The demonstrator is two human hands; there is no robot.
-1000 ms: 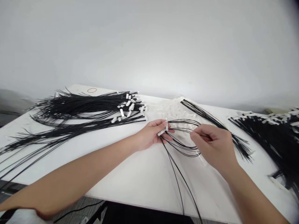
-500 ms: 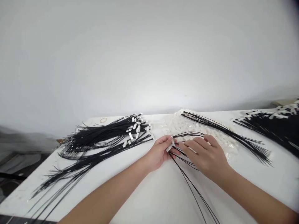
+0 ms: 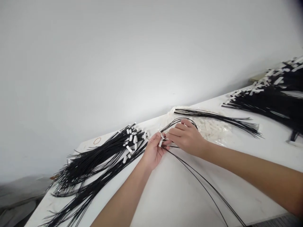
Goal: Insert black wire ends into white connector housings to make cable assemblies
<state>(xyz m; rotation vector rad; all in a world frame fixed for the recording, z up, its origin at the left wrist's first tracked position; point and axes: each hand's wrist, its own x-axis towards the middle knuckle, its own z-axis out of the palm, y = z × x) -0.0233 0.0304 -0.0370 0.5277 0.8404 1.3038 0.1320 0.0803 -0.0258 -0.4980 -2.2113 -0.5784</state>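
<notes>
Near the middle of the view, my left hand (image 3: 155, 149) pinches a small white connector (image 3: 161, 139) between thumb and fingers. Thin black wires (image 3: 203, 180) run from it, some looping up and over to the right, others trailing down toward the bottom edge. My right hand (image 3: 186, 137) is beside the connector on its right, its fingers closed around some of these black wires. Its fingertips are partly hidden, close to my left fingers.
On the left lies a pile of black wires (image 3: 94, 164) with white ends. Behind my right hand are a clear bag of white connectors (image 3: 213, 130) and a loose wire bundle (image 3: 217, 117). A larger wire pile (image 3: 272, 101) fills the right of the white table (image 3: 165, 195).
The view has tilted and shifted. Both hands now appear farther left and slightly higher, still holding the connector and wires. More of the right-hand pile shows.
</notes>
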